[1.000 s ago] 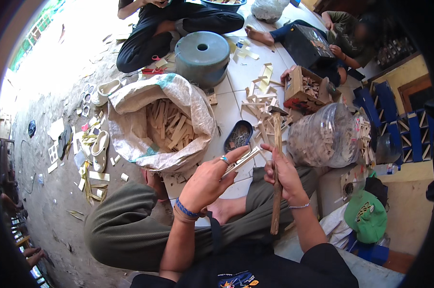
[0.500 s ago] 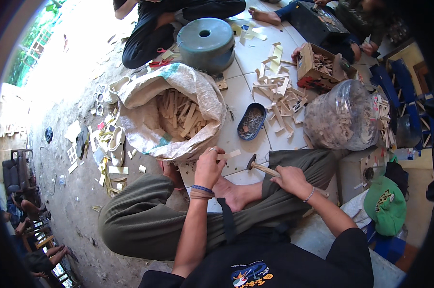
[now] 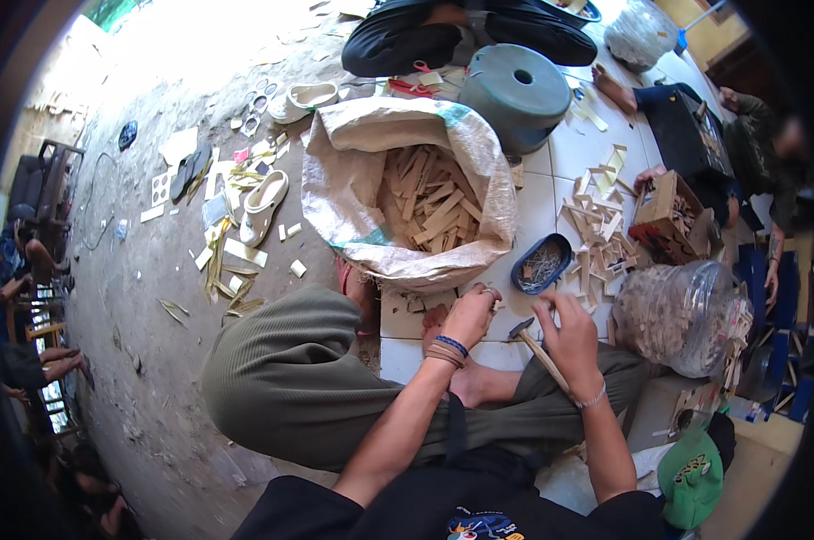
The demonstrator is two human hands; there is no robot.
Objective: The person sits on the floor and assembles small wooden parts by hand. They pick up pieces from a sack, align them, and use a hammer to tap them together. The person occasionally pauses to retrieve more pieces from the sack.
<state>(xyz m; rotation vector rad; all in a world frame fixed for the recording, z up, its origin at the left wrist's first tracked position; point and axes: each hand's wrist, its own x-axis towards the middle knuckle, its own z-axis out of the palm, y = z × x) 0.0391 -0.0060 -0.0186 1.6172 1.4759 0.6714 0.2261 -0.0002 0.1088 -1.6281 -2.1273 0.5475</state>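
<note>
My left hand (image 3: 470, 317) is closed in front of the sack, pinching a wooden strip (image 3: 497, 306) of which only a small end shows. My right hand (image 3: 571, 337) is raised beside the blue oval tray of nails (image 3: 562, 243), thumb and forefinger near its lower rim. Against that palm lies a hammer (image 3: 544, 362), its dark head toward my left hand and its wooden handle running back to my wrist. Whether the fingertips pinch a nail is too small to tell. A white woven sack (image 3: 335, 153) full of wooden strips stands open beyond my left hand.
Joined wooden pieces (image 3: 596, 216) lie heaped on the tiles. To the right stand a clear plastic jar (image 3: 673, 315) of wood pieces and a cardboard box (image 3: 664, 211). A grey-green round tub (image 3: 515, 90), pale clogs (image 3: 265, 207) and a green cap (image 3: 692, 477) surround me; other people sit nearby.
My view has turned, so the scene sits differently. My right hand has shifted from gripping the hammer handle to reaching by the nail tray. The strip in my left hand now points less visibly outward.
</note>
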